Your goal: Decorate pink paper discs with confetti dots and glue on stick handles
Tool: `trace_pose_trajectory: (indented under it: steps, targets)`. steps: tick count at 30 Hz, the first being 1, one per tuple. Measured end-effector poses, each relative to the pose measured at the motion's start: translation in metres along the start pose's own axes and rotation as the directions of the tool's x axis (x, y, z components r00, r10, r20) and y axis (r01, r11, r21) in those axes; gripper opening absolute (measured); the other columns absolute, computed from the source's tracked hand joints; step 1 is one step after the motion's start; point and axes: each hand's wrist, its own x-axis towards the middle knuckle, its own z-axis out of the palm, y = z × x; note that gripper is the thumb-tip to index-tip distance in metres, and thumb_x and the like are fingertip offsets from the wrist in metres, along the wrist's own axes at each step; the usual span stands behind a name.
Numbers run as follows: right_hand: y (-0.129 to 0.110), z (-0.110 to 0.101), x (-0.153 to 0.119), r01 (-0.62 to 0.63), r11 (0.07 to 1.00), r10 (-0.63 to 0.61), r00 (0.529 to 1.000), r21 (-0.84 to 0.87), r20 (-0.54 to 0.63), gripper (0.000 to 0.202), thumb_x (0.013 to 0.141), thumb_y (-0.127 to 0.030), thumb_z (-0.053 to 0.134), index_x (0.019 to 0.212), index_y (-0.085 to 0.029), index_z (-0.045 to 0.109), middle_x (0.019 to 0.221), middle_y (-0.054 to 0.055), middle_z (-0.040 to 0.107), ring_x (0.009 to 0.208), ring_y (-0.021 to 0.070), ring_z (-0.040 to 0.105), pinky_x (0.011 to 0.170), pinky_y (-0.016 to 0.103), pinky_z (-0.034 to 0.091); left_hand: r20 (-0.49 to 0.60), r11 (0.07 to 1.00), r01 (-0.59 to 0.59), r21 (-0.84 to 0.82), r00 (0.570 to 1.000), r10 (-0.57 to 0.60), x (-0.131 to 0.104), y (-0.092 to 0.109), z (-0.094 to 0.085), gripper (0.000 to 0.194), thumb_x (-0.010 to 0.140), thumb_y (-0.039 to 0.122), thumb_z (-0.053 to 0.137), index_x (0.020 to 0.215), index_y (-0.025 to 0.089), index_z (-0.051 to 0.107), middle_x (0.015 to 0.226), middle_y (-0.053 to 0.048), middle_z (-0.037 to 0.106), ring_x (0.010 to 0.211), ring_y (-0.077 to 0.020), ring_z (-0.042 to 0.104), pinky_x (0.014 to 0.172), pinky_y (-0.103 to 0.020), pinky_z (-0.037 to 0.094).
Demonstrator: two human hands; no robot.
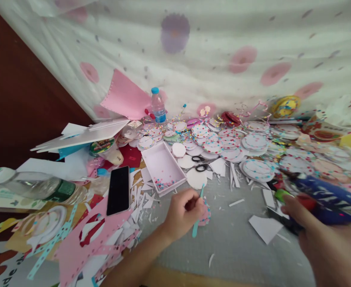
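My left hand (185, 211) is closed in a pinch on a thin teal stick (195, 229), above the grey mat (229, 247). Partly under those fingers lies a small round piece with pink and blue dots (206, 215). At the right, my right hand (322, 235) is blurred by motion, beside a blue tube-like object (334, 199) with white lettering and a red part. Its thumb reaches toward a green item (282, 195). Whether the right fingers hold anything is not clear.
An open white box (163, 169) with confetti stands behind my left hand, near black scissors (201, 167). Many dotted paper discs (256, 169) lie along the back. At left are a black phone (118, 190), a large plastic bottle (40, 185) and paper scraps. A small bottle (158, 105) stands behind.
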Motion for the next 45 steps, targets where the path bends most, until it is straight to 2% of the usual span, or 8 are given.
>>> trace_pose_trajectory:
  steps: [3, 5, 8, 12, 17, 24, 34, 45]
  targets:
    - [-0.022, 0.042, -0.005, -0.077, 0.997, 0.077, 0.997, -0.002, -0.014, 0.024, 0.063, -0.038, 0.078, 0.070, -0.021, 0.062, 0.062, 0.003, 0.062, 0.056, 0.0201, 0.056, 0.054, 0.035, 0.044, -0.025, 1.000, 0.023, -0.008, 0.999, -0.023, 0.000, -0.005, 0.003, 0.029, 0.083, 0.024, 0.048, 0.057, 0.020, 0.036, 0.054, 0.005, 0.031, 0.051, -0.0100, 0.031, 0.050, -0.024, 0.026]
    - [-0.032, 0.064, -0.013, 0.010, 0.997, -0.017, 0.996, 0.076, 0.093, 0.027, 0.060, -0.034, 0.077, 0.073, -0.021, 0.057, 0.062, -0.001, 0.059, 0.053, 0.0162, 0.052, 0.054, 0.031, 0.043, -0.031, 1.000, 0.011, 0.013, 0.999, -0.010, -0.002, -0.009, 0.000, 0.030, 0.083, 0.023, 0.048, 0.057, 0.020, 0.036, 0.053, 0.005, 0.031, 0.051, -0.0094, 0.032, 0.050, -0.024, 0.026]
    - [-0.038, 0.077, -0.023, 0.060, 0.994, -0.077, 0.975, 0.088, 0.206, 0.025, 0.063, -0.028, 0.070, 0.084, -0.022, 0.057, 0.067, -0.002, 0.060, 0.051, 0.0138, 0.048, 0.047, 0.027, 0.037, -0.026, 0.998, -0.038, 0.044, 0.999, 0.039, -0.004, -0.011, -0.004, 0.030, 0.083, 0.021, 0.050, 0.056, 0.019, 0.037, 0.052, 0.006, 0.031, 0.049, -0.0077, 0.033, 0.049, -0.021, 0.027]
    - [-0.037, 0.074, -0.029, 0.052, 0.995, -0.073, 0.960, 0.087, 0.269, 0.026, 0.064, -0.022, 0.066, 0.088, -0.024, 0.056, 0.076, -0.001, 0.060, 0.058, 0.0154, 0.053, 0.046, 0.025, 0.037, -0.029, 0.992, -0.112, 0.051, 0.993, 0.114, -0.003, -0.009, -0.006, 0.026, 0.078, 0.014, 0.051, 0.056, 0.018, 0.039, 0.051, 0.007, 0.031, 0.046, -0.0055, 0.031, 0.046, -0.019, 0.025]
    - [-0.036, 0.074, -0.030, 0.039, 0.998, -0.055, 0.946, 0.056, 0.319, 0.026, 0.068, -0.022, 0.063, 0.093, -0.026, 0.055, 0.068, -0.002, 0.057, 0.051, 0.0151, 0.049, 0.041, 0.025, 0.030, -0.017, 0.988, -0.149, 0.041, 0.989, 0.150, -0.002, -0.005, -0.003, 0.024, 0.074, 0.008, 0.051, 0.057, 0.017, 0.038, 0.051, 0.008, 0.030, 0.045, -0.0042, 0.029, 0.045, -0.017, 0.024]
    - [-0.036, 0.076, -0.030, 0.074, 0.997, -0.074, 0.959, 0.010, 0.273, 0.024, 0.067, -0.022, 0.063, 0.090, -0.025, 0.055, 0.064, -0.002, 0.058, 0.054, 0.0175, 0.055, 0.043, 0.026, 0.035, 0.004, 0.979, -0.188, 0.077, 0.982, 0.188, -0.002, -0.007, -0.002, 0.023, 0.075, 0.009, 0.054, 0.058, 0.017, 0.041, 0.050, 0.008, 0.030, 0.045, -0.0036, 0.029, 0.046, -0.016, 0.024]
    - [-0.033, 0.074, -0.028, 0.127, 0.992, -0.124, 0.941, 0.013, 0.315, 0.027, 0.068, -0.018, 0.063, 0.093, -0.025, 0.055, 0.066, -0.001, 0.059, 0.054, 0.0163, 0.057, 0.039, 0.025, 0.032, 0.004, 0.979, -0.188, 0.077, 0.982, 0.188, -0.004, -0.005, -0.001, 0.021, 0.074, 0.009, 0.052, 0.057, 0.017, 0.045, 0.049, 0.008, 0.032, 0.043, -0.0044, 0.031, 0.046, -0.018, 0.026]
    - [-0.035, 0.075, -0.029, 0.079, 0.996, -0.087, 0.944, 0.037, 0.319, 0.027, 0.068, -0.019, 0.064, 0.093, -0.025, 0.054, 0.066, -0.001, 0.059, 0.052, 0.0162, 0.055, 0.039, 0.026, 0.029, 0.005, 0.973, -0.215, 0.084, 0.977, 0.215, -0.004, -0.006, -0.001, 0.022, 0.075, 0.009, 0.053, 0.057, 0.018, 0.042, 0.049, 0.008, 0.031, 0.043, -0.0046, 0.030, 0.046, -0.018, 0.027]
